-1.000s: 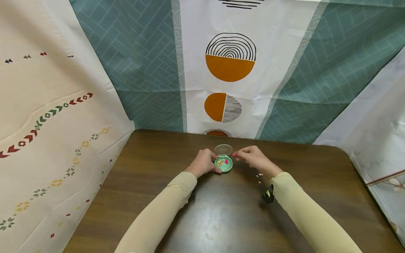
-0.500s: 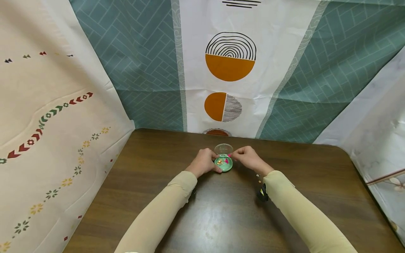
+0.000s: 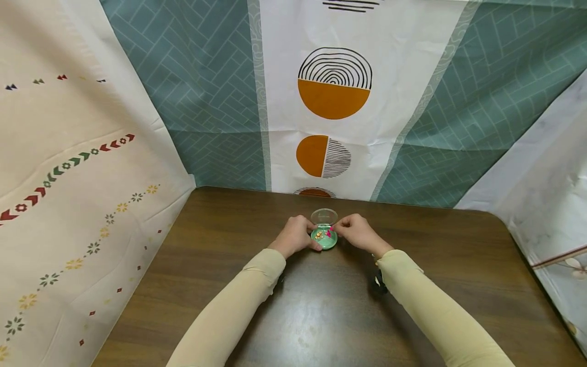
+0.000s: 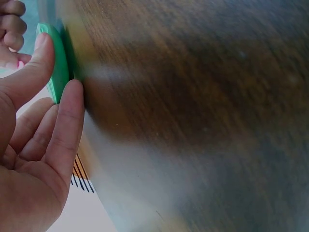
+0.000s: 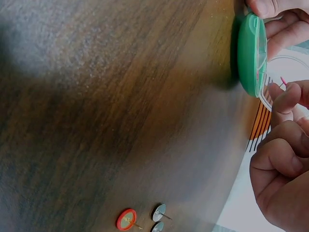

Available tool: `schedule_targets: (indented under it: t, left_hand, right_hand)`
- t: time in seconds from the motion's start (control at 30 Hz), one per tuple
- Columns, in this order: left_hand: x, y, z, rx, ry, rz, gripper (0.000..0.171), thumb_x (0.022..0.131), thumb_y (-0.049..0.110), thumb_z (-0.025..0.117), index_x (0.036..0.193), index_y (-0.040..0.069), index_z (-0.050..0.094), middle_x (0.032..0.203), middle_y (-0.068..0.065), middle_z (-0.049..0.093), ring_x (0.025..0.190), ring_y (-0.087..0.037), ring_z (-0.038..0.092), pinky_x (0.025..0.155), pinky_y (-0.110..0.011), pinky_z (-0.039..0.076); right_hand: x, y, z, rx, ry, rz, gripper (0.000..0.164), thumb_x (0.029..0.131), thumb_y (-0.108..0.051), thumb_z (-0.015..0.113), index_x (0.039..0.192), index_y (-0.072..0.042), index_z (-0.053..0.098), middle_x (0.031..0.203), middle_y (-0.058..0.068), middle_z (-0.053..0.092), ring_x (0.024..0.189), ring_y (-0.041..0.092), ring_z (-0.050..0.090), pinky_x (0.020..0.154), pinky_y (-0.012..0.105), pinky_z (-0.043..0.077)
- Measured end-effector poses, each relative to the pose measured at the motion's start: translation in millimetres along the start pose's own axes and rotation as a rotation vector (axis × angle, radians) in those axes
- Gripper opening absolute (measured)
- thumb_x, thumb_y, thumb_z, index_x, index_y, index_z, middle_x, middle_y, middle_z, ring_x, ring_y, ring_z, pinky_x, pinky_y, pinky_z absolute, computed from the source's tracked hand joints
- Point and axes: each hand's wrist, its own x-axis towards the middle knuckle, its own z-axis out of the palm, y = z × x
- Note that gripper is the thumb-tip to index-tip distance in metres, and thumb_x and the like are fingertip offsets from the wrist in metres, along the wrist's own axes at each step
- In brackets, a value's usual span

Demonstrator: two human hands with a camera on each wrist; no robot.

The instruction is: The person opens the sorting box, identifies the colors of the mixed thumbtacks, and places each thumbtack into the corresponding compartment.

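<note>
A round green case (image 3: 327, 245) lies on the table with its clear lid (image 3: 323, 216) raised at the far side. Several gold and pink thumbtacks are inside it. My left hand (image 3: 295, 236) holds the case from the left, thumb on the near rim and fingers round the far side. Over the case's right edge, my right hand (image 3: 359, 233) pinches a pink thumbtack (image 5: 283, 81) between thumb and forefinger. In the right wrist view its other fingers (image 5: 273, 162) are curled in.
Loose thumbtacks, one red-rimmed (image 5: 126, 219) and others silver (image 5: 158, 212), lie on the brown wooden table (image 3: 302, 306) beneath my right wrist. They are mostly hidden in the head view. A patterned cloth (image 3: 321, 153) hangs behind the table's far edge.
My right hand has moved left, bringing the pink thumbtack from beside the case to over its right edge. The left hand stays in place on the case.
</note>
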Motion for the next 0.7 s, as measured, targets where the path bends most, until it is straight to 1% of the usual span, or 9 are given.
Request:
schedule_targets:
  t: [0.2, 0.4, 0.7]
  left_hand:
    - [-1.3, -0.7, -0.1, -0.009, 0.001, 0.004, 0.067, 0.055, 0.034, 0.088, 0.113, 0.01, 0.067, 0.108, 0.007, 0.064, 0.089, -0.006, 0.056, 0.072, -0.019, 0.044]
    - [-1.1, -2.8, 1.1, -0.004, 0.009, 0.016, 0.066, 0.054, 0.035, 0.088, 0.112, 0.011, 0.068, 0.106, 0.007, 0.064, 0.09, -0.007, 0.057, 0.073, -0.019, 0.044]
    - [-1.9, -4.3, 2.4, -0.007, 0.008, 0.022, 0.065, 0.055, 0.034, 0.088, 0.112, 0.011, 0.068, 0.105, 0.007, 0.065, 0.088, -0.007, 0.057, 0.071, -0.02, 0.044]
  right_hand:
    - [-0.5, -0.2, 1.7, -0.012, 0.0, 0.001, 0.02, 0.09, -0.015, 0.054, 0.082, -0.007, 0.07, 0.067, 0.0, 0.057, 0.053, 0.013, 0.042, 0.048, 0.027, 0.035]
    - [-0.5, 0.1, 3.0, -0.043, 0.02, 0.009, 0.02, 0.09, -0.016, 0.054, 0.083, -0.009, 0.071, 0.066, -0.001, 0.056, 0.052, 0.012, 0.041, 0.048, 0.026, 0.034]
    - [-3.1, -4.5, 4.3, -0.056, 0.05, 0.031, 0.019, 0.09, -0.018, 0.056, 0.083, -0.008, 0.071, 0.065, -0.003, 0.056, 0.055, 0.014, 0.045, 0.05, 0.028, 0.038]
